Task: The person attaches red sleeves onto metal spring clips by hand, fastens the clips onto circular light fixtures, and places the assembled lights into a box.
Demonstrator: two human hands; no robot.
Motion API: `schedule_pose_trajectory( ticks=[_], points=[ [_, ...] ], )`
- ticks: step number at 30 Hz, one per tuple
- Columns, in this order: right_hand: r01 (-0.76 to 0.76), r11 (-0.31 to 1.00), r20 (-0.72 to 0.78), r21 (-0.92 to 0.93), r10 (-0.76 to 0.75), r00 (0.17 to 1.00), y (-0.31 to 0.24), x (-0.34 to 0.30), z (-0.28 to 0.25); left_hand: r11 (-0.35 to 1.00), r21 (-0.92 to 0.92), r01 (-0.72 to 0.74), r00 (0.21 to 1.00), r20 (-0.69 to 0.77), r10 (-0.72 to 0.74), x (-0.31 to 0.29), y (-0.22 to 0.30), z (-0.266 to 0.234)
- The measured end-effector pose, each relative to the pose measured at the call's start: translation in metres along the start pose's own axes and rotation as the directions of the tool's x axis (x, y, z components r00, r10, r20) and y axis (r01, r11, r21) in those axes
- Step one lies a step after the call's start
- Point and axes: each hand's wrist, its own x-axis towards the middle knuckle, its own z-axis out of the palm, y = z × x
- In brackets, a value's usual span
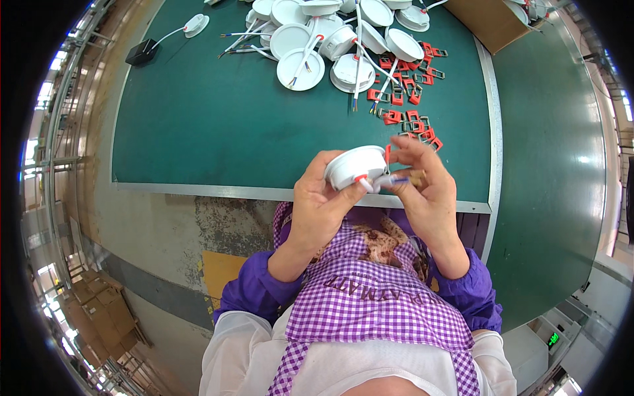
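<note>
My left hand (316, 201) grips a round white downlight (353, 165) by its side, just above the table's near edge. A short white cable with bare coloured wire ends comes out of the lamp through a red grommet. My right hand (429, 195) pinches a red spring clip (387, 156) against the right side of the lamp housing. The cable lies close to the right thumb, and the right fingertips are slightly blurred. Whether the clip is seated in the housing I cannot tell.
A heap of similar white downlights (300, 70) with loose cables lies at the far side of the green table (218, 125). Several red clips (413, 122) with metal wire are scattered right of it. A black box (140, 53) wired to a small white piece sits far left; a cardboard box (492, 26) stands far right.
</note>
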Motion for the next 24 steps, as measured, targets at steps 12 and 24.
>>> schedule_pose_trajectory(
  ticks=[12, 24],
  points=[
    [-0.217, 0.975, 0.29, -0.051, 0.223, 0.931, -0.006, 0.007, -0.018, 0.992, 0.024, 0.124, 0.991, 0.047, -0.125, -0.014, 0.005, -0.01],
    [0.323, 0.538, 0.289, -0.779, -0.15, 0.945, 0.03, 0.097, -0.006, 0.922, -0.31, 0.232, 0.965, -0.043, -0.258, 0.003, 0.031, -0.044]
  ],
)
